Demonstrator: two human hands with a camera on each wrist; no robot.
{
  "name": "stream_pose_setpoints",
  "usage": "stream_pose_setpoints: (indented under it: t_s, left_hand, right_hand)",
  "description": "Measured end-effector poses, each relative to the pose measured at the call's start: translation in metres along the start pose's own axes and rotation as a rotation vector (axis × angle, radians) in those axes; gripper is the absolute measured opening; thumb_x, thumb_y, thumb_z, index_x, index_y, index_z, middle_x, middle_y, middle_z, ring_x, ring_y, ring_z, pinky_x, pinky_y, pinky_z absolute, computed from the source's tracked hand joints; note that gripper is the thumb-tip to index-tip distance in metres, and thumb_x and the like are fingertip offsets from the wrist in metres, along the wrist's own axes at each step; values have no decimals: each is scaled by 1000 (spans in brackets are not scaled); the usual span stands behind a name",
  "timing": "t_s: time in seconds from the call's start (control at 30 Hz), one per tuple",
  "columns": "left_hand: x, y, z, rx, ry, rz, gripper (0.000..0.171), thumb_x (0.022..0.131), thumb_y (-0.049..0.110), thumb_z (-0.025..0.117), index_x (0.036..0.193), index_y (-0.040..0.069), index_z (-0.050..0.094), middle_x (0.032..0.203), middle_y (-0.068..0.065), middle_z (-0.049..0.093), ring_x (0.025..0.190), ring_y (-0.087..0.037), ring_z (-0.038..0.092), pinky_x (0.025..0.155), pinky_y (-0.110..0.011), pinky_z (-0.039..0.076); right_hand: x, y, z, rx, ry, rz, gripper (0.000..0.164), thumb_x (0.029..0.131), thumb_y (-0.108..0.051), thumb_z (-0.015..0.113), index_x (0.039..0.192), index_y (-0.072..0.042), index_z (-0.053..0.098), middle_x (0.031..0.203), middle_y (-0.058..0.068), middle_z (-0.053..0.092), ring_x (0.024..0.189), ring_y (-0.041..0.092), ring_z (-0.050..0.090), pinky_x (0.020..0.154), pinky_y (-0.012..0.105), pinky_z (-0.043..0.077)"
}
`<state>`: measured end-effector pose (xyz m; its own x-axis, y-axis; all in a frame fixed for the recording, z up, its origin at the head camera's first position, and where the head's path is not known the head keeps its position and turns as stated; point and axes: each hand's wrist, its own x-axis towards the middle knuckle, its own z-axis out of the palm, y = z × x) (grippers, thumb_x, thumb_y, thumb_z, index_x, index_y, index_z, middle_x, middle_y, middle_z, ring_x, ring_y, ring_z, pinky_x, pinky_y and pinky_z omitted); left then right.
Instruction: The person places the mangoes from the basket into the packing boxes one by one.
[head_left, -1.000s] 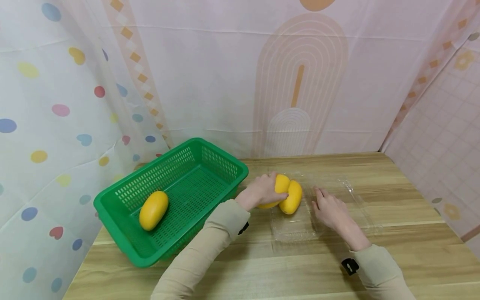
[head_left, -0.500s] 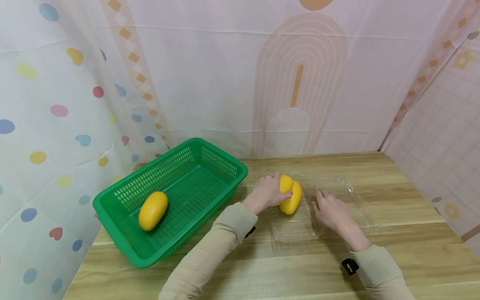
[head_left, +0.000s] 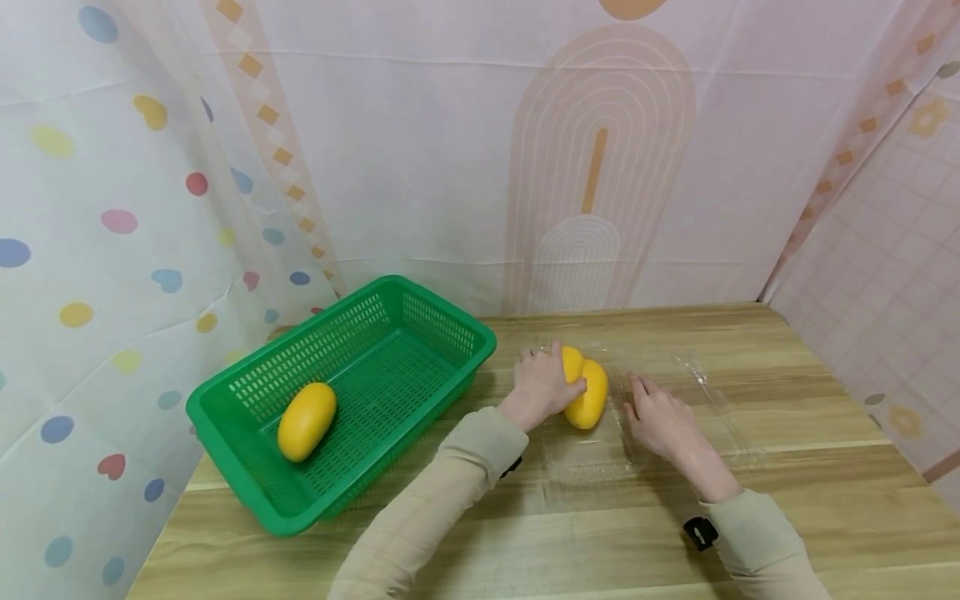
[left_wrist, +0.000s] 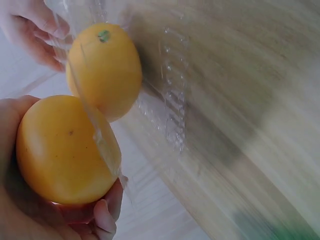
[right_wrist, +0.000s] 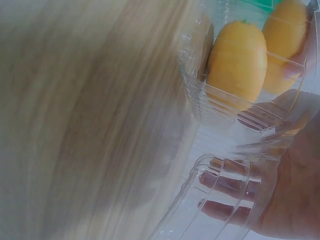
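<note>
My left hand (head_left: 542, 385) grips a yellow mango (left_wrist: 67, 155) at the left side of a clear plastic clamshell container (head_left: 592, 461). Its palm and fingers wrap round the fruit in the left wrist view. A second mango (head_left: 591, 402) sits inside the container's left half, right beside the held one; its green stem end shows in the left wrist view. My right hand (head_left: 663, 421) holds the container at its middle fold, thumb on the tray side and fingers on the lid side, seen through the plastic (right_wrist: 220, 187) in the right wrist view.
On the left of the wooden table (head_left: 540, 550) stands a green slotted basket (head_left: 397, 371), with one mango (head_left: 307, 422) lying in it. The container's lid half (head_left: 712, 392) lies spread to the right. Patterned curtains (head_left: 420, 167) hang behind and at both sides.
My left hand has moved right with its mango, from the container's left edge up against the mango inside, which has shifted slightly right. The right hand keeps its place.
</note>
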<state>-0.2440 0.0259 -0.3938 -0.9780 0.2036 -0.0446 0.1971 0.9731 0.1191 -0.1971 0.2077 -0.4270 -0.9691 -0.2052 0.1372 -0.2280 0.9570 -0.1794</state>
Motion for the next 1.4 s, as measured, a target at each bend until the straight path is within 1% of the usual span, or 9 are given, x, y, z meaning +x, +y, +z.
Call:
stream_pose_setpoints:
  t_s: [0.17,0.3,0.5,0.7,0.87,1.03,1.2,1.3,1.4]
  left_hand:
    - [0,2,7,17,-5,4,73,89,60,48,144,14,35,127,-19,59,120,-34,53,96,-41,47]
    - [0,1,11,36,13,13,69,90,57,49,144,15,35,122,-18,62,117,-32,54,88,-38,52]
    - [2,-3,12,104,33,55,57,95,48,45,139,13,39,109,-17,66,105,-28,60,76,-34,54]
    - [3,-6,10,104,21,89,56,97,43,44,143,11,38,111,-16,65,104,-27,60,76,-34,54]
    - [2,-8,6,74,32,119,53,97,37,48,142,9,42,114,-14,64,101,-26,60,72,-33,54]
    - [-1,-11,-1,71,56,155,44,95,33,51,133,10,52,108,-10,66,93,-23,62,66,-33,53]
    - [-6,-15,-8,85,85,177,26,95,30,53,110,11,61,88,-7,65,78,-22,62,58,-33,50]
    - [-9,-18,-14,89,81,182,22,95,29,52,103,11,62,86,-6,64,79,-23,61,60,-34,50]
    - [-13,-20,-20,118,78,181,24,95,30,52,104,11,63,90,-5,64,84,-22,60,63,-34,51]
  right_hand:
    - [0,-1,1,2,4,-5,50,93,-16,53,135,10,43,130,31,53,113,48,56,87,58,47]
    - [0,-1,0,0,5,-9,51,93,-16,53,136,10,42,130,31,53,114,47,55,89,58,47]
    - [1,-1,0,3,-3,-4,51,93,-16,52,137,9,42,131,31,52,114,47,55,91,58,46]
    - [1,-2,0,-3,-2,-6,51,93,-16,52,136,10,42,131,31,52,113,48,55,89,58,47]
    - [0,-2,0,-7,2,-10,51,93,-16,53,136,10,42,131,31,53,113,47,56,89,57,47]
    - [0,-2,0,-5,2,-8,51,93,-16,53,136,10,43,131,31,53,113,47,56,90,57,47]
    - [-1,-1,1,-6,5,-11,51,93,-16,53,136,10,42,131,31,52,113,48,56,90,57,47]
    - [-1,0,1,-8,7,-12,51,93,-16,53,136,10,42,131,31,52,112,48,56,90,57,47]
    - [-1,0,1,-7,7,-8,51,93,-16,53,136,10,42,131,31,52,112,48,56,89,57,47]
